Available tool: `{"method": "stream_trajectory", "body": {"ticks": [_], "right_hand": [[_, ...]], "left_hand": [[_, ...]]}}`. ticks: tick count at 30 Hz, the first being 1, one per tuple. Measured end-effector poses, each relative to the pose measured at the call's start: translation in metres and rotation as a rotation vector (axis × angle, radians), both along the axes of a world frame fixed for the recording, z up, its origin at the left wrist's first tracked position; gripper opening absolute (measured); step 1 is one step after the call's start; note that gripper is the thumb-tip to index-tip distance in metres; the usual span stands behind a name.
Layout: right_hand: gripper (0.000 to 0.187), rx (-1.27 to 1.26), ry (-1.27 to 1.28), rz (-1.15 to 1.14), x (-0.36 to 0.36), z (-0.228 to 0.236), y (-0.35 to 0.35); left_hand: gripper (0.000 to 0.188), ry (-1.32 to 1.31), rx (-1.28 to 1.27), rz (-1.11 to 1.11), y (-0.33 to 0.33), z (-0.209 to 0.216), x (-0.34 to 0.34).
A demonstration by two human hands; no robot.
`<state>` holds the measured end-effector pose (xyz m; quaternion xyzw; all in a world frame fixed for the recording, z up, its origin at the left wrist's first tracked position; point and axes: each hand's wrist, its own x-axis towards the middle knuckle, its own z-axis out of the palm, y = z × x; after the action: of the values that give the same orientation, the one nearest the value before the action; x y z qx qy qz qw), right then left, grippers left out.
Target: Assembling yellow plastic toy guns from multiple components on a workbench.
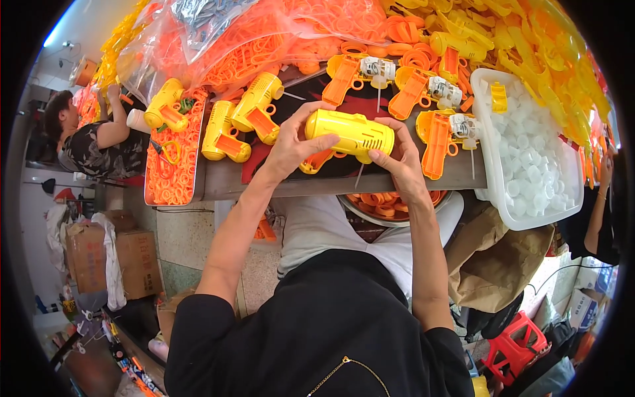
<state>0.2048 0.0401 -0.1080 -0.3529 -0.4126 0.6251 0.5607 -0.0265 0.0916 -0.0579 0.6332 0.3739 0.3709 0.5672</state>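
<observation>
Between my two hands, above the table's near edge, is a yellow toy gun (pixel 350 131) with a rounded barrel and an orange grip. My left hand (pixel 289 147) grips its rear end, thumb along the side. Around the vented front end my right hand (pixel 405 167) is closed, thumb pressed on the lower edge. A thin pale wire hangs below the body. To the right lie open toy gun halves (pixel 434 147) with orange grips and white motor units. Closed yellow toy guns (pixel 256 104) lie to the left.
A tray of small orange parts (pixel 149 192) holds orange-handled scissors (pixel 170 151). At right stands a white tub (pixel 514 221) of translucent caps. Bagged orange parts (pixel 264 49) and yellow shells (pixel 555 73) are heaped behind. A metal bowl (pixel 390 222) sits below the edge. Another person (pixel 99 142) works at left.
</observation>
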Motion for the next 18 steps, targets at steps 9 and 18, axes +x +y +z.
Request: {"method": "stream_trajectory", "body": {"ticks": [9,18], "right_hand": [[0.033,0.04,-0.28,0.064,-0.004,0.025,0.01],[0.05,0.363,-0.629,-0.006,-0.028,0.064,-0.005]], "left_hand": [[0.056,0.331,0.47,0.066,-0.035,0.018,0.015],[0.059,0.422,0.741,0.091,-0.045,0.025,0.019]]}}
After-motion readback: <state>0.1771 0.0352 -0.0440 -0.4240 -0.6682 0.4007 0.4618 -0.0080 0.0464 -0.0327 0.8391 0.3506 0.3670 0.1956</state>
